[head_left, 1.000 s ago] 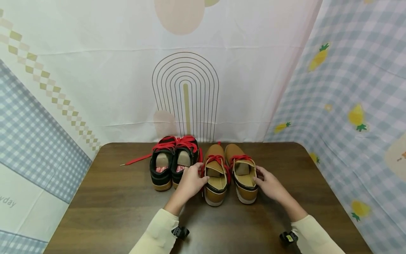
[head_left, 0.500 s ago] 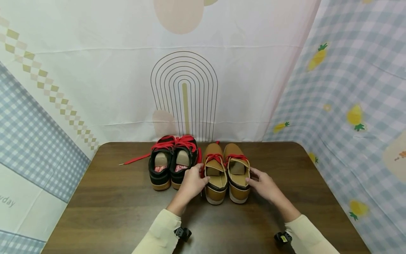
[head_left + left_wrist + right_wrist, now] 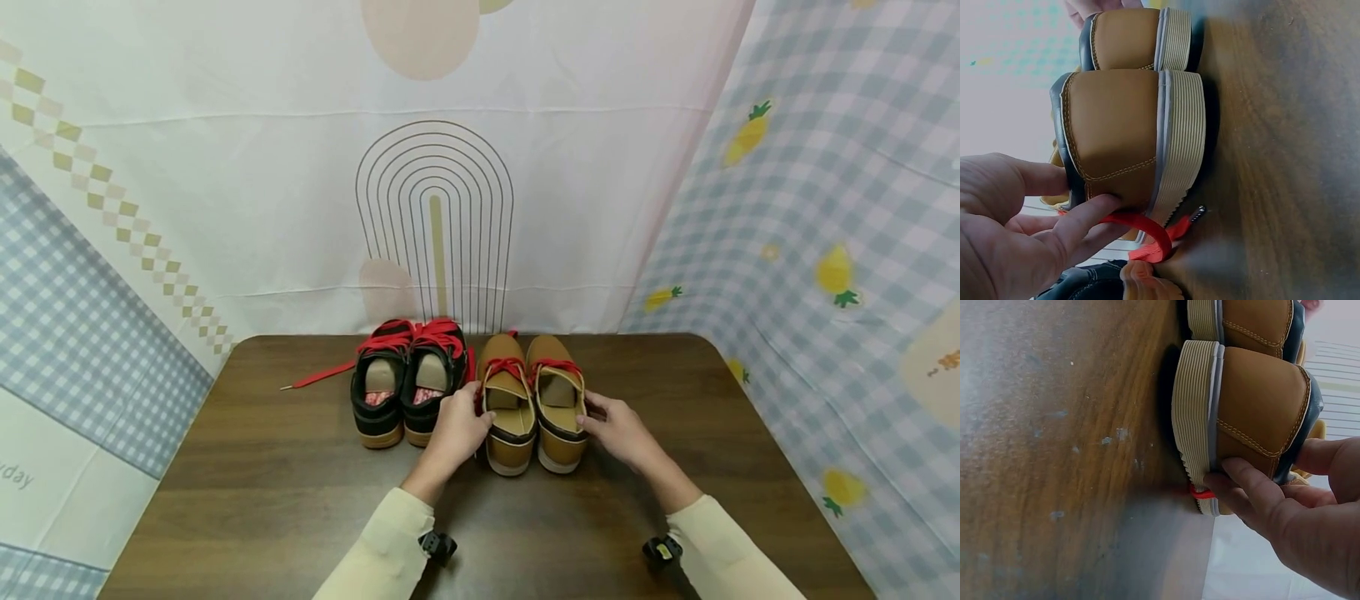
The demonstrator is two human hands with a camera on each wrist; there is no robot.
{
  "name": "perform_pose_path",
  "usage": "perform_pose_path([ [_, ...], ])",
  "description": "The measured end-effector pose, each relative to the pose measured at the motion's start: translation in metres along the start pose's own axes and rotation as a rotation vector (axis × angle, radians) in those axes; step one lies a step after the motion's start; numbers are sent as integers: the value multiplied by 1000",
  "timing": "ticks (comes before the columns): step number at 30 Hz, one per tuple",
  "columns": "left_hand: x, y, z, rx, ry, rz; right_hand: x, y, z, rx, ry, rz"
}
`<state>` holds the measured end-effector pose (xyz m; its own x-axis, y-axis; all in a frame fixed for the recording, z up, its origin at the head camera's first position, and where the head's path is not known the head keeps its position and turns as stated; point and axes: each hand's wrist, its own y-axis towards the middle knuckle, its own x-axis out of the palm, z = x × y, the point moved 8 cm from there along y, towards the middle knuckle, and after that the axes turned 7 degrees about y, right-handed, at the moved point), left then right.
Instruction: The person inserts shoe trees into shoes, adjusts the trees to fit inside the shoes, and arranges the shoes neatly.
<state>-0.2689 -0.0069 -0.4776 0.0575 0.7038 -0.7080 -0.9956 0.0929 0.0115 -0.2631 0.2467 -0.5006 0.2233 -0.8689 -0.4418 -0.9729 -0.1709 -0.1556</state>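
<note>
Two tan shoes with red laces stand side by side on the wooden table, heels toward me. My left hand [image 3: 459,427] pinches the collar of the left tan shoe [image 3: 510,454], thumb inside the rim and fingers along its outer side. On the other side, my right hand [image 3: 618,429] pinches the right tan shoe [image 3: 562,450] by its outer collar the same way. In the left wrist view a red lace [image 3: 1154,234] hangs beside the sole and touches the table. The toes' undersides are hidden.
A pair of black shoes [image 3: 378,421] with red laces stands just left of the tan pair, close to my left hand. One loose lace [image 3: 322,377] trails left over the table [image 3: 285,483]. A printed cloth [image 3: 300,208] hangs behind the table's back edge.
The right tan shoe has moved left, held by my right hand, closing the gap to the left tan shoe. Both tan shoes have shifted slightly forward in the last half second.
</note>
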Motion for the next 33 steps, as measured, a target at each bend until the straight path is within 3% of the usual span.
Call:
perform_pose_path([
  [4,0,4,2,-4,17,-18,0,6,1,4,-3,-1],
  [14,2,23,0,-83,31,-110,0,26,-1,25,24,-18],
  [27,0,32,-3,-105,49,-103,0,39,0,7,20,-4],
  [33,2,33,-3,-82,80,-99,-1,38,2,6,5,6],
])
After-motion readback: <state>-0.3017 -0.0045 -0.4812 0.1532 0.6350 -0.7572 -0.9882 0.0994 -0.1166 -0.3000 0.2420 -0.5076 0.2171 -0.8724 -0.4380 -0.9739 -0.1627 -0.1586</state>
